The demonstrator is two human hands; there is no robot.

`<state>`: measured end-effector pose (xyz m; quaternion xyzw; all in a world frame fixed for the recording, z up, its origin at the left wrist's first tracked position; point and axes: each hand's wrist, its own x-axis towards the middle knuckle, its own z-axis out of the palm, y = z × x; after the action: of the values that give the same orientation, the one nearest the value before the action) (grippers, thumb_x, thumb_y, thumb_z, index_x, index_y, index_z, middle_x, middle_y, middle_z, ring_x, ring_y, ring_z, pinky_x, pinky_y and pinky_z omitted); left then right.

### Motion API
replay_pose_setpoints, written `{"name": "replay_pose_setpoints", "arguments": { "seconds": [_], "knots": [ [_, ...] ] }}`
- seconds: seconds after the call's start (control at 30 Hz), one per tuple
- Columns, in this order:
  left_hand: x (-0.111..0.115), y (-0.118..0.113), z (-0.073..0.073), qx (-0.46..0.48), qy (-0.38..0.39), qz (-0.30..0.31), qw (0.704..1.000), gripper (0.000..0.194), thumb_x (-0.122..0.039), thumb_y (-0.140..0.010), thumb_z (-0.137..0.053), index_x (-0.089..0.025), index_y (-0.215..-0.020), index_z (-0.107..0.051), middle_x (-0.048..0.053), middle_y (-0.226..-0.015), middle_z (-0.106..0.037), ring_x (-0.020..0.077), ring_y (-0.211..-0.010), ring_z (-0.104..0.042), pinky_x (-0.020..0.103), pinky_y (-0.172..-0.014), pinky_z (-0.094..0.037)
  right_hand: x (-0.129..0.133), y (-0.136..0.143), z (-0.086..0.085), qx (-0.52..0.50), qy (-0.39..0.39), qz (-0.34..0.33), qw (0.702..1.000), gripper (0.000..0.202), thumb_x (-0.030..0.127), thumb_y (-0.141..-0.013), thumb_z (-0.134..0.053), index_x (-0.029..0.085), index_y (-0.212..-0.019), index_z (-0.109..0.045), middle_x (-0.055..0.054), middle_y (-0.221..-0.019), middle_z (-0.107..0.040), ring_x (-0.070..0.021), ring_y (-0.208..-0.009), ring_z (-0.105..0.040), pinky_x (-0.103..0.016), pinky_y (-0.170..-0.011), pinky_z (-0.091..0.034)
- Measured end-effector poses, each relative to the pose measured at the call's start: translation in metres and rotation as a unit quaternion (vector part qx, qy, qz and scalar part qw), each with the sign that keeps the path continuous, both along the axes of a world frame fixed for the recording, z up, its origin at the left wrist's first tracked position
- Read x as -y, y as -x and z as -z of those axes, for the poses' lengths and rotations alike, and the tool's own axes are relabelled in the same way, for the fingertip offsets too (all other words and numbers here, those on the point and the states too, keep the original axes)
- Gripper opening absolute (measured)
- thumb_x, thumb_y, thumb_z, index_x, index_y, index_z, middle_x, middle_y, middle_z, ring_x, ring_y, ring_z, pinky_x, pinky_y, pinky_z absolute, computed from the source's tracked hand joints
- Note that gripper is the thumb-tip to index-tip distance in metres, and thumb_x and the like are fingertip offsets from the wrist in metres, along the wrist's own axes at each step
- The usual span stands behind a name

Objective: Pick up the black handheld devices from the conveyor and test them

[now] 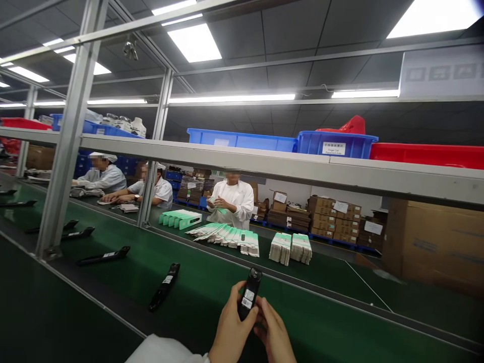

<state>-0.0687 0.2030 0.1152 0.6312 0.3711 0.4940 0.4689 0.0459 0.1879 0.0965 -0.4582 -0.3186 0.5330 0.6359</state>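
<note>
The left hand (232,322) grips a labelled black device (250,295) between thumb and fingers, upright over the green desk (200,282), while the right hand (273,327) sits close against its side, though whether those fingertips press on it I cannot quite tell. Another black device (165,286) lies to the left, and green-and-white cartons (227,236) are spread beyond.

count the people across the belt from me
3: one person at the left, a second person partly behind a metal post, and a third person beyond the fanned green-and-white cartons. Others may be hidden by the frame.
</note>
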Motion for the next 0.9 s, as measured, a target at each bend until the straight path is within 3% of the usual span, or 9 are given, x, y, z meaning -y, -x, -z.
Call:
{"name": "replay_pose_setpoints", "arguments": {
  "seconds": [0.13, 0.3, 0.4, 0.5, 0.57, 0.6, 0.67, 0.77, 0.9],
  "knots": [
    [0.007, -0.003, -0.002, -0.024, -0.003, 0.043, 0.999, 0.053, -0.043, -0.072, -0.059, -0.025, -0.12, -0.044, 0.008, -0.11, -0.058, 0.0239, -0.1, -0.054, 0.03, -0.082, -0.043, 0.002, 0.0, 0.0, -0.049, -0.015, -0.033, 0.998, 0.056, 0.061, -0.056, -0.07, 0.02, -0.095, -0.069, -0.007, -0.097, -0.067, -0.0256, -0.092, -0.059, -0.029, -0.067, -0.047],
    [-0.015, 0.005, 0.002, -0.033, 0.027, 0.08, 0.996, 0.051, -0.058, -0.082, -0.032, -0.021, -0.111, -0.051, 0.004, -0.087, -0.058, 0.019, -0.081, -0.056, 0.029, -0.068, -0.045, -0.004, -0.006, 0.01, -0.053, -0.038, -0.009, 0.998, 0.049, 0.055, -0.056, -0.073, 0.022, -0.092, -0.069, -0.004, -0.092, -0.069, -0.0213, -0.086, -0.059, -0.026, -0.064, -0.045],
    [-0.044, 0.032, 0.001, -0.121, 0.007, -0.022, 0.992, 0.05, -0.054, -0.08, -0.032, -0.019, -0.111, -0.05, 0.004, -0.083, -0.056, 0.0197, -0.077, -0.055, 0.031, -0.066, -0.045, -0.007, -0.006, 0.015, -0.052, -0.043, -0.005, 0.998, 0.047, 0.055, -0.057, -0.073, 0.022, -0.089, -0.069, -0.004, -0.086, -0.068, -0.0194, -0.079, -0.059, -0.025, -0.061, -0.044],
    [-0.068, 0.072, -0.002, -0.268, -0.118, -0.217, 0.931, 0.05, -0.036, -0.076, -0.042, -0.013, -0.12, -0.045, 0.015, -0.115, -0.051, 0.0287, -0.112, -0.044, 0.04, -0.091, -0.037, -0.006, -0.004, 0.015, -0.044, -0.042, -0.006, 0.998, 0.047, 0.056, -0.058, -0.072, 0.022, -0.09, -0.068, -0.004, -0.086, -0.067, -0.0193, -0.078, -0.058, -0.024, -0.058, -0.043],
    [-0.078, 0.096, -0.002, -0.336, -0.08, -0.308, 0.886, 0.055, -0.027, -0.076, -0.04, -0.009, -0.128, -0.037, 0.021, -0.132, -0.038, 0.0345, -0.126, -0.03, 0.049, -0.096, -0.03, -0.005, -0.004, 0.014, -0.043, -0.034, -0.011, 0.998, 0.047, 0.056, -0.058, -0.072, 0.022, -0.09, -0.068, -0.004, -0.085, -0.067, -0.0187, -0.078, -0.057, -0.023, -0.057, -0.043],
    [-0.08, 0.106, -0.001, -0.345, -0.022, -0.319, 0.882, 0.056, -0.022, -0.075, -0.04, -0.006, -0.128, -0.036, 0.024, -0.133, -0.036, 0.0368, -0.128, -0.025, 0.053, -0.097, -0.026, -0.004, -0.004, 0.013, -0.044, -0.028, -0.012, 0.999, 0.047, 0.056, -0.058, -0.072, 0.022, -0.09, -0.068, -0.004, -0.084, -0.066, -0.0182, -0.077, -0.057, -0.023, -0.056, -0.043],
    [-0.082, 0.116, 0.003, -0.338, 0.07, -0.299, 0.889, 0.054, -0.014, -0.072, -0.041, -0.003, -0.125, -0.041, 0.028, -0.125, -0.043, 0.0402, -0.126, -0.029, 0.058, -0.096, -0.023, -0.003, -0.004, 0.012, -0.043, -0.025, -0.017, 0.999, 0.046, 0.056, -0.059, -0.071, 0.022, -0.089, -0.068, -0.003, -0.081, -0.065, -0.017, -0.075, -0.056, -0.022, -0.056, -0.042],
    [-0.08, 0.113, 0.007, -0.295, 0.113, -0.246, 0.916, 0.052, -0.007, -0.066, -0.042, -0.006, -0.118, -0.048, 0.026, -0.116, -0.053, 0.0393, -0.123, -0.035, 0.058, -0.095, -0.025, -0.003, -0.004, 0.012, -0.038, -0.036, -0.021, 0.998, 0.042, 0.054, -0.061, -0.071, 0.021, -0.087, -0.068, -0.002, -0.077, -0.065, -0.0159, -0.072, -0.056, -0.022, -0.054, -0.041],
    [-0.072, 0.088, 0.005, -0.168, 0.173, -0.152, 0.959, 0.048, -0.013, -0.07, -0.043, -0.011, -0.118, -0.047, 0.018, -0.108, -0.06, 0.0291, -0.112, -0.05, 0.044, -0.087, -0.042, -0.001, -0.003, 0.01, -0.039, -0.028, -0.029, 0.998, 0.049, 0.058, -0.059, -0.069, 0.02, -0.09, -0.067, -0.004, -0.083, -0.069, -0.0183, -0.076, -0.061, -0.025, -0.061, -0.044]
  ]
}}
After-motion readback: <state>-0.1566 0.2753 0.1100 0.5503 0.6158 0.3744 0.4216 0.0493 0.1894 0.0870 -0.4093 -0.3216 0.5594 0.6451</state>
